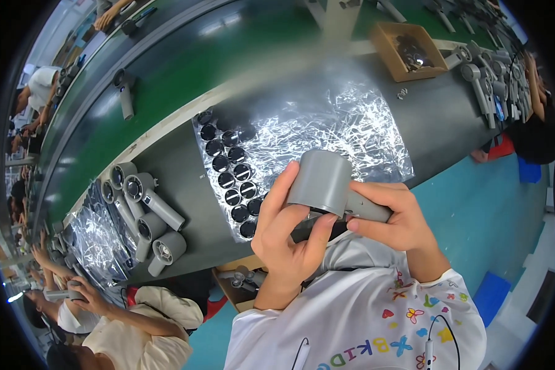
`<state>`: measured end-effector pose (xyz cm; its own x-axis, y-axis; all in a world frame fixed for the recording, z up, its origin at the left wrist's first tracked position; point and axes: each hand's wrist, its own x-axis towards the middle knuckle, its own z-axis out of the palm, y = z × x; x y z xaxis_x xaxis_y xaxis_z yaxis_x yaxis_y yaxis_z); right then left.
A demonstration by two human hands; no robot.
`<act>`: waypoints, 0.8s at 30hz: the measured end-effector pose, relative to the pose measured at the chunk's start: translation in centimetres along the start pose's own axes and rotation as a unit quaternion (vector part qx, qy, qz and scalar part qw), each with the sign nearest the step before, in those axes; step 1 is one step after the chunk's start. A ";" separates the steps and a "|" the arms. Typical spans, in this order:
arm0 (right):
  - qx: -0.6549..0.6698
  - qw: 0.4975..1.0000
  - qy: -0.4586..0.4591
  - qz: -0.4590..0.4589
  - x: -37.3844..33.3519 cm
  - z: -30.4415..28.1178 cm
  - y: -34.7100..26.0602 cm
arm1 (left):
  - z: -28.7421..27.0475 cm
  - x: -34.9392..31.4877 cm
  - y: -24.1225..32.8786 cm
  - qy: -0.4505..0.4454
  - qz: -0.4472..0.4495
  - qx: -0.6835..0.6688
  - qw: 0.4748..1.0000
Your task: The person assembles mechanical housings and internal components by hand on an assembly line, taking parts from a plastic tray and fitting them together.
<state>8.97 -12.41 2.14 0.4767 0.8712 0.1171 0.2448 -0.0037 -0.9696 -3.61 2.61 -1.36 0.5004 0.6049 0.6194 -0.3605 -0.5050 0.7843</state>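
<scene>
A grey hair dryer is held up in front of my chest, its wide barrel above and its handle slanting off to the right. My left hand grips the barrel, with fingers along its left side and the thumb at its lower rim. The handle is pinched between the thumb and fingers of my right hand. Behind the dryer a clear plastic sheet covers the bench. Round black caps stand in rows along the sheet's left side. The dryer's end opening faces down and is mostly hidden.
Several hair dryers lie to the left beside crumpled plastic bags. A cardboard box of small dark parts stands at the back right, near more dryers. Beyond runs a green conveyor belt. A co-worker sits at my left.
</scene>
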 end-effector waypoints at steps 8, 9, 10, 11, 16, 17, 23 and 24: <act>-0.017 1.000 -0.019 0.002 2.5 1.1 -0.2 | -1.9 0.7 -0.4 0.010 -0.032 0.044 0.999; -0.016 0.999 -0.027 -0.006 2.5 1.4 -0.2 | -2.3 0.8 -0.1 0.000 -0.049 0.061 0.997; -0.032 0.999 -0.018 -0.002 2.4 1.5 0.2 | -2.4 1.0 -0.1 -0.006 -0.064 0.078 0.995; -0.043 0.999 -0.016 -0.003 2.6 1.5 0.4 | -2.2 1.1 -0.3 0.017 -0.073 0.059 0.995; -0.018 0.998 -0.038 0.041 3.0 1.5 -0.1 | -2.4 2.1 0.2 -0.003 -0.074 0.079 0.994; -0.007 0.998 -0.032 0.052 3.0 1.5 0.0 | -2.4 2.1 0.0 -0.005 -0.058 0.089 0.994; 0.033 0.997 -0.037 0.059 3.6 0.9 0.7 | -1.3 2.2 0.3 0.007 -0.053 0.122 0.991; 0.060 0.995 -0.028 0.072 3.6 0.6 0.8 | -1.0 2.0 0.5 -0.001 -0.071 0.118 0.990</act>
<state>10.37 -8.98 1.63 0.4509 0.8919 -0.0344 0.0734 -0.0755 -0.9944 -3.59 4.12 0.30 0.5341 0.6790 0.5037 -0.0923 -0.5454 0.8331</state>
